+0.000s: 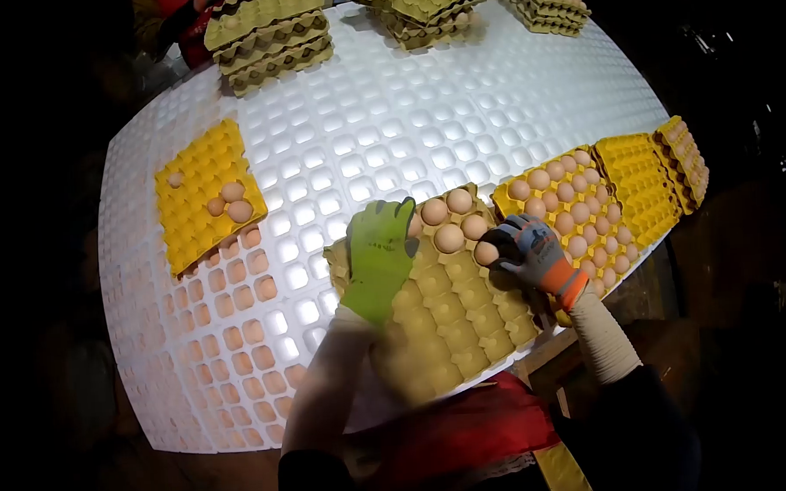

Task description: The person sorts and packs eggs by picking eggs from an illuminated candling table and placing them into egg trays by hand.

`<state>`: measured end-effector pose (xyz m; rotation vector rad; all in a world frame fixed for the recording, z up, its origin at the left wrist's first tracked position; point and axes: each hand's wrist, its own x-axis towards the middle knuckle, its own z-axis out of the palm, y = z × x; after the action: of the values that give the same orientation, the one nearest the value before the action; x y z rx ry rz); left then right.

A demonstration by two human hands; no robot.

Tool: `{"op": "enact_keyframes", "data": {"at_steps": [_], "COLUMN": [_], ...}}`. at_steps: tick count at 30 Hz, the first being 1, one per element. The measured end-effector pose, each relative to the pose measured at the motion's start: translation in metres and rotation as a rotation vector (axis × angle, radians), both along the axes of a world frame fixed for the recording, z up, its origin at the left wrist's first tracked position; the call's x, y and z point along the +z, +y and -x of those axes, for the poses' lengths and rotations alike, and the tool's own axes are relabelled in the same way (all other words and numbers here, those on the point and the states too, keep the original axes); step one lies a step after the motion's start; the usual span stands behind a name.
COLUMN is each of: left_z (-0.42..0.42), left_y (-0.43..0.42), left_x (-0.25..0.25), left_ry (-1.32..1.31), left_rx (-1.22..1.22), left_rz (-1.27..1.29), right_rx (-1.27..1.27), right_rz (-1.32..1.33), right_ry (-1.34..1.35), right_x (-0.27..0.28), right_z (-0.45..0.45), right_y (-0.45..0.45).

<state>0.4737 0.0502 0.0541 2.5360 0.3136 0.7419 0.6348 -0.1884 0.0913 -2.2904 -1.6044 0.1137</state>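
My left hand (381, 255), in a green glove, is over the far left part of a tan egg tray (449, 318). Its fingers curl around a brown egg (413, 226), which is partly hidden by the glove. In a grey and orange glove, my right hand (534, 255) pinches another egg (486, 254) above the tray's right side. Several eggs sit in the cups at the tray's far end, while the near cups hold none. To the right, touching or nearly touching, is a yellow tray (543, 170) filled with eggs.
A white cupped sheet (370, 115) covers the table, with eggs in its lower-left cups. On it lies a yellow tray (193, 188) with a few eggs. Tray stacks (270, 45) stand along the far edge, near another person's sleeve (193, 39). More yellow trays (640, 182) are at right.
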Motion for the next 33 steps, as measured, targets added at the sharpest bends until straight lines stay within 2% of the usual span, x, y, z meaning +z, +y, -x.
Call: {"op": "enact_keyframes", "data": {"at_steps": [1,3,5,6,8,10,11,13,14,15,17,19,20,22,23,24,25,27,28,31,32,33], "left_z": [-0.005,-0.009,0.000,0.004,0.003,-0.016,-0.026,-0.029,-0.030,-0.031,-0.022,-0.002,0.012,0.028,0.038,0.048,0.058,0.078,0.083,0.106,0.107,0.110], "left_y": [0.005,0.004,-0.012,-0.020,-0.027,-0.045,-0.058,-0.083,-0.085,-0.084,-0.076,-0.051,-0.047,-0.038,-0.035,-0.031,-0.025,-0.011,-0.006,0.018,0.022,0.030], "left_x": [0.000,0.005,0.016,0.023,0.006,0.020,0.017,0.040,0.032,0.017,0.010,0.021,0.034,0.037,0.037,0.036,0.035,0.034,0.036,0.026,0.024,0.018], "left_ry": [0.018,0.055,-0.028,-0.155,-0.064,0.055,-0.029,-0.263,-0.275,-0.211,-0.132,0.067,0.046,-0.043,-0.103,-0.162,-0.183,-0.255,-0.262,-0.252,-0.281,-0.293], "left_rx": [-0.070,-0.126,0.040,0.114,0.121,0.007,-0.013,0.167,0.178,0.122,0.075,0.200,0.209,0.224,0.222,0.219,0.241,0.248,0.279,0.318,0.381,0.390], "left_rz": [0.040,0.065,0.834,1.196,1.065,0.315,0.109,2.064,2.061,1.580,1.094,1.263,1.430,1.441,1.467,1.496,1.489,1.444,1.372,1.291,1.128,1.117], "right_rx": [0.014,-0.091,-0.124,-0.097,-0.055,0.042,-0.028,0.010,0.023,0.043,0.060,0.154,0.160,0.068,0.103,-0.090,-0.088,-0.046,-0.014,0.036,0.045,0.053], "right_rz": [-0.014,-0.160,-0.372,-0.373,-0.388,-0.222,-0.057,-0.121,-0.120,-0.044,0.025,0.264,0.173,0.060,-0.101,-0.059,-0.277,-0.416,-0.407,-0.142,-0.066,0.001], "right_ry": [0.021,0.780,1.050,1.127,1.216,0.641,0.533,0.267,0.271,0.172,0.082,0.063,0.122,0.457,0.844,1.407,1.508,1.617,1.618,0.835,0.573,0.309], "right_x": [0.002,0.000,-0.009,-0.002,0.003,0.002,0.017,-0.006,-0.009,-0.009,-0.012,-0.011,-0.001,0.012,-0.010,0.026,0.015,0.004,-0.001,-0.015,-0.019,-0.022], "right_z": [-0.008,-0.028,-0.045,-0.050,-0.063,-0.070,-0.065,-0.070,-0.073,-0.076,-0.079,-0.084,-0.087,-0.094,-0.107,-0.094,-0.088,-0.083,-0.083,-0.087,-0.087,-0.084], "right_y": [-0.011,-0.035,-0.041,-0.036,-0.015,0.008,0.014,0.033,0.041,0.051,0.066,0.082,0.079,0.070,0.061,0.049,0.044,0.036,0.032,0.018,0.017,0.021]}}
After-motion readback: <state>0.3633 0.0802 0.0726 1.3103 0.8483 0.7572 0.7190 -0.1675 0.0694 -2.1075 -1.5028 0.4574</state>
